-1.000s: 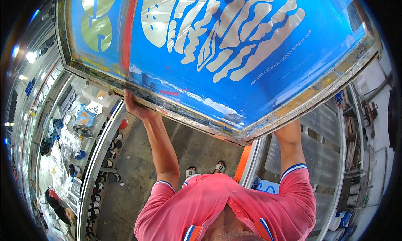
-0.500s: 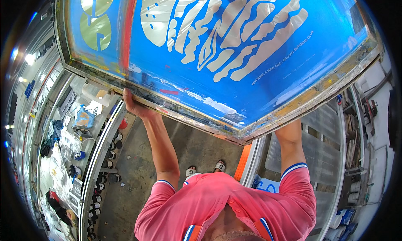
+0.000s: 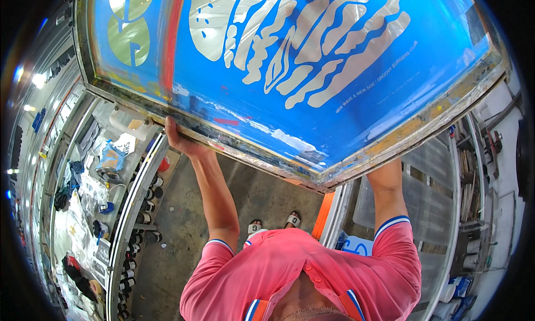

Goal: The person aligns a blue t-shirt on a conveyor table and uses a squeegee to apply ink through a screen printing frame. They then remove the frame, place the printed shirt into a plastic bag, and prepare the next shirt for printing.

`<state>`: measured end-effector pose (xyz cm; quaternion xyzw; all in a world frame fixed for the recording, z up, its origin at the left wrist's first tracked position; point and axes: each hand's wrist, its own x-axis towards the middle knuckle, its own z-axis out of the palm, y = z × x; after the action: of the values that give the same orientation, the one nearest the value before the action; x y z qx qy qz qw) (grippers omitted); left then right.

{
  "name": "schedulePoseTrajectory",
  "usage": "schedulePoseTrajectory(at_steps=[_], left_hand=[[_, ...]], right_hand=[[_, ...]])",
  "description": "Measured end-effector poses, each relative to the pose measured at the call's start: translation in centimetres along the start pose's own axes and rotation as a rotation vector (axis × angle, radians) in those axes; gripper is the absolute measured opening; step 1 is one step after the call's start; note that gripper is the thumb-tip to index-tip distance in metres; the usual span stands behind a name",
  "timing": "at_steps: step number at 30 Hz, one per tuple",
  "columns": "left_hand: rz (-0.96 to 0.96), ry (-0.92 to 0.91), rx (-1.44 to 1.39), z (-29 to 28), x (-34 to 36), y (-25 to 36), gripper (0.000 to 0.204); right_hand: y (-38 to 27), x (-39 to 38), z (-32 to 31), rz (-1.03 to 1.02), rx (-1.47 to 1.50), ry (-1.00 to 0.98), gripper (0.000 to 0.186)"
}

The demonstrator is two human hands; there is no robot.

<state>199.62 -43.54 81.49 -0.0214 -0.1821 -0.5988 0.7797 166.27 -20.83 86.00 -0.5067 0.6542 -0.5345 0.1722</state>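
Raised in front of me, a large screen-printing screen fills the upper picture, with blue mesh, pale cut-out shapes, small lettering, a red vertical strip and a paint-stained metal frame. My left hand grips the frame's lower left bar, thumb resting on its front. My right hand reaches up behind the lower right bar, and its fingers are hidden by the screen.
A cluttered bench at left holds plastic sheets, cloths and containers, with rows of small bottles along its side. A slatted metal rack stands at right, beside an orange strip. Concrete floor lies around my sandalled feet.
The screen and my hands stay almost still; the screen's printed shapes show only a very slight shift to the right.
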Motion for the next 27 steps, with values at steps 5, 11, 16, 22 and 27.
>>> schedulePoseTrajectory(at_steps=[5,11,16,22,27], left_hand=[[-0.013,-0.011,-0.022,0.09,0.02,-0.06,0.050],[-0.022,-0.026,-0.014,-0.09,0.16,-0.15,0.050],[-0.022,-0.039,-0.031,-0.63,0.39,-0.07,0.050],[-0.027,-0.051,-0.029,-0.24,0.23,-0.19,0.050],[-0.046,-0.051,-0.034,0.08,0.05,-0.32,0.051]], right_hand=[[-0.03,-0.09,-0.16,-0.004,-0.009,0.002,0.041],[0.06,-0.22,-0.31,-0.007,-0.009,0.005,0.042],[0.00,-0.21,-0.36,-0.008,-0.007,0.005,0.043],[0.01,-0.05,-0.45,-0.014,-0.014,0.008,0.044],[-0.07,0.01,-0.56,-0.019,-0.015,0.017,0.045]])
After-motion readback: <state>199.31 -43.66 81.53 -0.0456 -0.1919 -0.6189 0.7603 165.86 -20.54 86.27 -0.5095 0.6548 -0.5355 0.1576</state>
